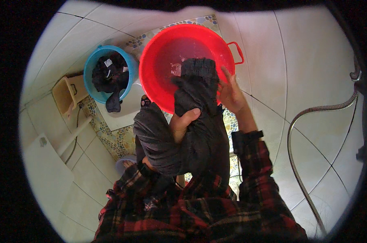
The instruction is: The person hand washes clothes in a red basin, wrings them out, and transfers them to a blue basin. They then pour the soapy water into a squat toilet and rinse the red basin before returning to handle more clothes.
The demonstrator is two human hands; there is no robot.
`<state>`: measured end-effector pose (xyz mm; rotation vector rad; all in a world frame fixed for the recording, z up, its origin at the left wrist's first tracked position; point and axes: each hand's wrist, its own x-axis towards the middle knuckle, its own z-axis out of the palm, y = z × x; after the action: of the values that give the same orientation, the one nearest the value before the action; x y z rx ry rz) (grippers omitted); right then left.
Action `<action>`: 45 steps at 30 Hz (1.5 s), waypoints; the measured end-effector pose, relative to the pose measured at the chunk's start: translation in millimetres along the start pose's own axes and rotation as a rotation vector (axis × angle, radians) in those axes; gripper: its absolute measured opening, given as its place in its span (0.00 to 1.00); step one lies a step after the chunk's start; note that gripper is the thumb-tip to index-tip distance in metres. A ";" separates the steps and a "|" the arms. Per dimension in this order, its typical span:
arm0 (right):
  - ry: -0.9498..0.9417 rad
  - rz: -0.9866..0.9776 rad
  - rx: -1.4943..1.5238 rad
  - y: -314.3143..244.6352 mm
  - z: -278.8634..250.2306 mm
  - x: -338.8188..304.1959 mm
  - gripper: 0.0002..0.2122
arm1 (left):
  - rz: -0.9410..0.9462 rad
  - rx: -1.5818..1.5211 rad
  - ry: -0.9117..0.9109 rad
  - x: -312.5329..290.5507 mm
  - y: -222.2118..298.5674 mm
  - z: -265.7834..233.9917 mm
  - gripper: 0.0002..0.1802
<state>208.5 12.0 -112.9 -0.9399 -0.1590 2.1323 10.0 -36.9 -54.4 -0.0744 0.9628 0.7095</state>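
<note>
A long dark grey garment with a gathered, ribbed end hangs partly over a red basin that has water in it. My left hand grips the garment's middle, its thumb lying across the top and its fingers hidden under the cloth. A thick, twisted fold of the same cloth drapes over my left forearm. My right hand is at the garment's right edge by the basin's rim, fingers stretched out and apart. Whether its fingertips touch the cloth is hard to tell.
Left of the basin, a light blue bucket holds dark clothes, one piece hanging over its rim. A beige plastic container stands by the tiled wall. A metal shower hose curves down at the right. Pebble-patterned tiles cover the floor.
</note>
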 end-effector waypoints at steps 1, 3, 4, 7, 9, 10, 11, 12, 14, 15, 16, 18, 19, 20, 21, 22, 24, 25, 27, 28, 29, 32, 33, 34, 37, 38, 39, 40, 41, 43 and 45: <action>0.046 0.014 0.141 14.4 0.1 0.4 0.35 | -0.050 -0.102 0.034 -2.2 -0.6 5.2 0.33; 0.035 0.009 0.219 27.9 0.3 5.2 0.37 | -0.001 -0.259 -0.046 -6.9 -5.7 14.1 0.33; -0.049 0.004 0.168 27.6 1.2 8.6 0.37 | 0.021 -0.341 -0.061 -10.4 -9.1 16.4 0.33; -0.009 -0.118 -0.079 6.6 9.7 23.5 0.28 | 0.003 -0.098 -0.023 -13.4 -15.0 11.3 0.33; 0.097 -0.032 -0.472 -7.2 19.3 30.1 0.23 | 0.121 0.258 0.001 -7.3 -19.4 2.9 0.33; 0.067 -0.055 -0.646 -11.0 23.1 34.3 0.22 | 0.248 0.414 -0.032 -1.7 -21.4 -2.0 0.34; 0.126 -0.066 -1.001 -10.4 25.7 41.1 0.21 | 0.180 0.557 0.008 9.5 -22.4 -7.1 0.34; 0.181 -0.044 -1.161 -4.2 26.5 45.3 0.22 | 0.128 0.664 0.025 23.8 -23.7 -11.7 0.33; 0.137 -0.164 -1.471 11.9 18.9 58.9 0.23 | 0.105 0.785 0.006 46.4 -26.2 -22.1 0.32; 0.210 -0.099 -1.562 24.3 12.1 65.1 0.23 | 0.091 0.810 0.001 55.4 -28.6 -26.8 0.32; 0.269 -0.070 -1.664 35.3 3.4 71.8 0.24 | 0.077 0.820 -0.008 63.3 -31.0 -30.7 0.32; 0.371 -0.029 -1.761 51.7 -12.2 81.0 0.25 | 0.054 0.835 -0.017 70.9 -32.5 -39.5 0.31; 0.414 -0.014 -1.754 59.7 -15.1 84.5 0.25 | 0.047 0.824 -0.018 71.6 -31.8 -42.8 0.30; 0.495 0.073 -1.766 62.7 -15.5 86.2 0.25 | 0.034 0.810 -0.018 69.3 -31.1 -45.0 0.30; 0.425 0.040 -1.744 60.7 -14.1 87.3 0.25 | 0.019 0.788 -0.016 66.0 -29.1 -45.8 0.30; 0.396 0.080 -1.743 54.6 -11.4 84.2 0.25 | -0.006 0.757 -0.015 60.5 -27.0 -45.4 0.29; 0.264 0.112 -1.568 33.6 1.3 77.9 0.26 | -0.032 0.671 0.013 47.5 -19.7 -39.5 0.28; 0.165 0.107 -1.389 16.1 4.7 67.9 0.27 | -0.021 0.623 0.030 39.8 -15.6 -34.1 0.28; 0.095 0.076 -0.934 -12.3 9.1 47.0 0.30 | 0.051 0.518 0.038 20.8 -5.6 -21.5 0.22; 0.118 0.050 -0.661 -20.1 9.4 36.9 0.32 | 0.013 0.410 0.016 11.0 0.3 -14.8 0.23; 0.081 -0.037 -0.396 -24.0 9.0 28.2 0.34 | -0.009 0.298 -0.034 2.7 6.5 -8.5 0.24; 0.156 -0.117 0.066 -8.6 7.8 13.2 0.45 | -0.144 -0.052 -0.066 -17.1 12.8 11.6 0.25; 0.078 -0.125 0.219 2.9 10.8 18.1 0.49 | -0.162 -0.198 -0.096 -24.1 9.7 19.4 0.25; -0.065 -0.134 0.245 7.3 12.2 20.4 0.49 | -0.193 -0.317 -0.105 -29.0 8.3 24.5 0.25; -0.356 -0.146 0.257 1.1 20.2 23.7 0.43 | -0.168 -0.235 -0.143 -36.3 10.5 28.7 0.26; -0.270 -0.148 0.043 -8.8 22.6 23.8 0.38 | -0.163 -0.194 -0.151 -38.6 10.4 28.5 0.27; -0.167 -0.120 -0.191 -20.5 25.4 22.3 0.34 | -0.154 -0.155 -0.161 -40.5 9.8 27.9 0.27; 0.004 -0.088 -0.405 -32.8 27.2 19.5 0.29 | -0.151 -0.123 -0.165 -40.1 10.3 25.1 0.27; 0.022 -0.197 -0.687 -31.0 32.5 21.3 0.20 | -0.161 -0.093 -0.184 -37.5 7.5 23.5 0.28; 0.032 -0.236 -1.038 -31.0 35.9 26.8 0.10 | -0.020 0.254 -0.138 -23.1 -1.5 18.6 0.29; 0.153 -0.107 -1.209 -18.0 35.5 42.0 0.15 | 0.164 0.710 -0.052 4.2 -7.5 7.0 0.28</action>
<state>178.2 60.5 -104.3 -1.6672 -1.4833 1.7321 21.0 -38.0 -55.4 0.6482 1.1306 0.4813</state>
